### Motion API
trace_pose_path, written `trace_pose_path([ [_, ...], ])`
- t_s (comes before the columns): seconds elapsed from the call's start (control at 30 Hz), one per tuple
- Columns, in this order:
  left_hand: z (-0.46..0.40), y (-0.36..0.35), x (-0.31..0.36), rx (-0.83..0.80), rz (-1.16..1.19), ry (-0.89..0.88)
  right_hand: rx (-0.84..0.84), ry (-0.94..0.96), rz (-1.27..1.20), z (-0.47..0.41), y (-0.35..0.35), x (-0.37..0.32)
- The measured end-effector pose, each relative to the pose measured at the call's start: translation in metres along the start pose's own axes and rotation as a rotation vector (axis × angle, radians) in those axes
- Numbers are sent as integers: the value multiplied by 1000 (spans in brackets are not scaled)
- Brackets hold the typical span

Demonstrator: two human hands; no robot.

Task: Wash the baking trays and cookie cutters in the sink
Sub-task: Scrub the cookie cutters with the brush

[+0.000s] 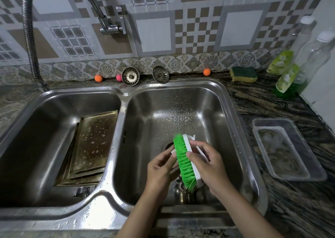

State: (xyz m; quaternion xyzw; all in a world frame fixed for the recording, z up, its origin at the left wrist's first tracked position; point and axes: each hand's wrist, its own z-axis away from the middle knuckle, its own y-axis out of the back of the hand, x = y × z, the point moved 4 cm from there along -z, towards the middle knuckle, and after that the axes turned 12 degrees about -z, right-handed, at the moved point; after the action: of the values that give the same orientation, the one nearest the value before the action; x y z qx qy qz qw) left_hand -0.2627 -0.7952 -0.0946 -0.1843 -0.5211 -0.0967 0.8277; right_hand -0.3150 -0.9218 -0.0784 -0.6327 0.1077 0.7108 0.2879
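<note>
Gripping cookie cutter beside brush

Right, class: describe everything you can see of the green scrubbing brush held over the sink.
The green-bristled scrubbing brush with a white plastic back is held over the right basin of the steel double sink, above the drain. It is turned on its side, bristles facing left toward the left hand, which holds a small white object against them. The right hand grips the white back, thumb on the bristle edge. The bristles look dense, slightly splayed at both ends.
</note>
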Motion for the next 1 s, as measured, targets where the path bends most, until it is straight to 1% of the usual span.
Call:
trace_pose_path([
  [0.17, -1, 11, 3, -22, -132, 11, -4, -18, 48, -4, -2, 2],
  [0.3, -4, 14, 6, -52, -157, 25, -39, -31, 63, -8, -8, 4],
  [0.4, -3, 11, 3, -91, -198, 31, 39, -27, 63, -22, -6, 11],
  [0.53, 0, 7, -7, -138, -207, 72, 147, -97, 95, -48, 1, 25],
  [0.57, -2, 8, -10, -125, -204, 84, 169, -112, 80, -50, 3, 26],
  [0.63, -9, 14, -12, -46, -187, 111, 175, -146, 31, -41, 2, 24],
  [0.7, -15, 19, -11, -21, -185, 105, 123, -171, -5, -26, -4, 24],
  [0.73, -15, 19, -9, -53, -190, 89, 111, -157, -6, -19, -7, 24],
  [0.83, -9, 13, -6, -179, -194, 42, 188, -82, -8, -20, -7, 25],
  [1.0, -10, 26, -1, -185, -236, 30, 208, -67, 16, -36, -20, 27],
])
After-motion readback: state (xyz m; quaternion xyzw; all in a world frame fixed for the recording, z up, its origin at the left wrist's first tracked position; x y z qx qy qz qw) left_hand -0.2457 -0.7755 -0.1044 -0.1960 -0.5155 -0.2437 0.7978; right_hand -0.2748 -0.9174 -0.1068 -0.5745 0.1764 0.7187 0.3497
